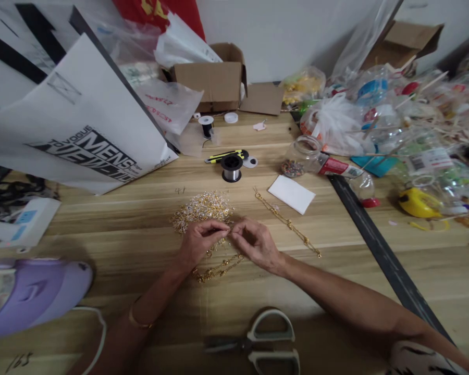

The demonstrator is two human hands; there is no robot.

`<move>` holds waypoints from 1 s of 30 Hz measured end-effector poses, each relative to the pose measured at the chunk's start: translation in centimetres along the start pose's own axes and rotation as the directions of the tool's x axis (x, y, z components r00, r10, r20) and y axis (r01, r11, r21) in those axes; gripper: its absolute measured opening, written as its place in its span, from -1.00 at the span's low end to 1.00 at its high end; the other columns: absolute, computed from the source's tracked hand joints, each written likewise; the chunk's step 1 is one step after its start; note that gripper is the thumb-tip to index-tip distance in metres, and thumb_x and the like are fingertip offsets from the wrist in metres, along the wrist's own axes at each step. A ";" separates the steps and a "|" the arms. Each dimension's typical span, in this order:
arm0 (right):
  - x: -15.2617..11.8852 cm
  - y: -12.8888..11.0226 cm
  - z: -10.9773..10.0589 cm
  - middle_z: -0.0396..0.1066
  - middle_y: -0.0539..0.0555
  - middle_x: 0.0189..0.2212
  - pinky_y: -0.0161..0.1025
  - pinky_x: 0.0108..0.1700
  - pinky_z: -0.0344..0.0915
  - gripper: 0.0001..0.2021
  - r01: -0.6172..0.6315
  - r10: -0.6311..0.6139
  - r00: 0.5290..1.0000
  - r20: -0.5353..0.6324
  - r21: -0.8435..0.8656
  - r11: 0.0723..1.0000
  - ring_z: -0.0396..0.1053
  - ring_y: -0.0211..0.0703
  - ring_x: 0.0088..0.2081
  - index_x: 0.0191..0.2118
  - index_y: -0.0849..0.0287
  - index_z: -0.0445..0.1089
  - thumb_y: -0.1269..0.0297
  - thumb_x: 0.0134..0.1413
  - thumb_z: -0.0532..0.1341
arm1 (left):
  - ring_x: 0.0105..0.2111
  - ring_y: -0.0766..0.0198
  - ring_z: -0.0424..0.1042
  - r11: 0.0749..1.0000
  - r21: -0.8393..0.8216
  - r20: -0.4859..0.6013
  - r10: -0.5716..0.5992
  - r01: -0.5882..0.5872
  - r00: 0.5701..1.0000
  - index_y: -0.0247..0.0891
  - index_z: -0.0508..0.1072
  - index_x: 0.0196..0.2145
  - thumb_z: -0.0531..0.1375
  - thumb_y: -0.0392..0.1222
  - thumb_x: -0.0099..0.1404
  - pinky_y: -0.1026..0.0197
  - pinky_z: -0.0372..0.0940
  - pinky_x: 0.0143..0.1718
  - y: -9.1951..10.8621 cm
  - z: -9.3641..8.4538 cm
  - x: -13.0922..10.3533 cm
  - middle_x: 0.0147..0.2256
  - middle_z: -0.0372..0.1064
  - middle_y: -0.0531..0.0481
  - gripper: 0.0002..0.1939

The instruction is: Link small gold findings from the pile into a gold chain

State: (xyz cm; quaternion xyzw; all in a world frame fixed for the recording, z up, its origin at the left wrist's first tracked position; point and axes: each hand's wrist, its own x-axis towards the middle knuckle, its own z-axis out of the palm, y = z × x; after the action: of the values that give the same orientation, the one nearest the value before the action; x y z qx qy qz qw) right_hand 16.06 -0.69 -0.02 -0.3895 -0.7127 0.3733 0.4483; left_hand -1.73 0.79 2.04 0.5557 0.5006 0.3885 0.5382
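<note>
Both hands meet fingertip to fingertip over the middle of the wooden table. My left hand is pinched with thumb against forefinger, and my right hand pinches from the other side. Whatever lies between the fingertips is too small to make out. Just behind the hands lies a pile of small gold and clear beads. Below them a gold chain with round ornaments rests on the table, its upper part partly hidden by the hands. A second gold chain stretches out to the right.
White-handled scissors lie at the front. A wire spool, a cutter knife, a white card and a bead jar stand behind the hands. A purple iron and paper bag are left; bagged bottles crowd the right.
</note>
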 end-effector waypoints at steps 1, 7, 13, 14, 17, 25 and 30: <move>0.0 0.0 0.0 0.33 0.03 -0.47 -0.26 -0.34 0.23 -0.90 0.001 -0.001 1.000 0.000 -0.002 1.000 0.27 -0.25 -0.43 -0.37 0.20 0.33 0.34 0.17 0.14 | -0.41 0.28 0.49 1.000 -0.001 0.001 0.004 -0.004 1.000 -0.28 0.58 -0.46 0.34 -0.25 0.00 0.30 0.36 -0.30 0.0 0.0 0.0 -0.43 0.56 -0.01 -0.92; 0.0 0.0 0.1 0.33 0.03 -0.48 -0.27 -0.35 0.22 -0.90 0.003 -0.003 1.000 -0.005 -0.009 1.000 0.27 -0.26 -0.44 -0.38 0.20 0.34 0.35 0.17 0.15 | -0.41 0.27 0.49 0.999 0.014 0.004 0.041 -0.041 0.999 -0.28 0.58 -0.46 0.33 -0.25 0.01 0.28 0.37 -0.30 -0.2 0.0 0.0 -0.43 0.56 -0.02 -0.92; 0.0 0.0 0.1 0.33 0.02 -0.49 -0.28 -0.36 0.21 -0.90 0.000 0.000 1.000 -0.001 -0.004 1.000 0.27 -0.26 -0.45 -0.37 0.20 0.34 0.34 0.17 0.15 | -0.39 0.25 0.50 0.997 0.040 0.004 0.060 -0.060 0.998 -0.28 0.58 -0.45 0.32 -0.24 0.03 0.27 0.37 -0.29 -0.1 0.0 0.0 -0.41 0.56 -0.03 -0.92; 0.0 0.0 0.1 0.33 0.02 -0.49 -0.28 -0.36 0.21 -0.90 -0.001 0.001 1.000 0.004 -0.003 1.000 0.27 -0.26 -0.45 -0.37 0.20 0.34 0.34 0.17 0.15 | -0.39 0.25 0.50 0.997 0.041 0.002 0.060 -0.060 0.998 -0.28 0.58 -0.45 0.32 -0.24 0.04 0.26 0.38 -0.29 -0.1 0.0 -0.1 -0.41 0.56 -0.03 -0.92; 0.0 -0.1 0.1 0.32 0.02 -0.49 -0.28 -0.36 0.21 -0.89 -0.006 0.006 1.000 0.007 -0.008 1.000 0.27 -0.26 -0.45 -0.37 0.19 0.33 0.33 0.17 0.15 | -0.39 0.24 0.50 0.997 0.044 0.004 0.060 -0.060 0.998 -0.28 0.58 -0.45 0.32 -0.24 0.03 0.26 0.38 -0.29 -0.1 0.0 -0.1 -0.41 0.56 -0.03 -0.92; 0.0 -0.1 0.0 0.31 0.02 -0.48 -0.28 -0.35 0.21 -0.90 -0.003 0.003 1.000 0.014 0.001 1.000 0.26 -0.27 -0.45 -0.37 0.21 0.33 0.36 0.16 0.15 | -0.41 0.26 0.48 0.997 0.050 0.014 0.065 -0.066 0.998 -0.29 0.59 -0.45 0.31 -0.25 0.05 0.29 0.35 -0.33 0.1 0.0 -0.1 -0.43 0.55 -0.03 -0.92; 0.0 0.0 0.1 0.31 0.01 -0.49 -0.30 -0.35 0.21 -0.90 -0.001 0.001 1.000 0.006 -0.001 1.000 0.26 -0.28 -0.45 -0.38 0.21 0.33 0.35 0.16 0.15 | -0.41 0.27 0.47 0.996 0.045 0.029 0.076 -0.078 0.997 -0.29 0.59 -0.44 0.30 -0.26 0.06 0.30 0.34 -0.34 0.0 0.0 -0.2 -0.43 0.54 -0.03 -0.92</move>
State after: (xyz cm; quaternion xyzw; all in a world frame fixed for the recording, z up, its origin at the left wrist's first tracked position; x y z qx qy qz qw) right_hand 15.98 -0.72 -0.02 -0.3892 -0.7139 0.3744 0.4457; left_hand -1.71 0.63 2.06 0.5919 0.4803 0.3899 0.5167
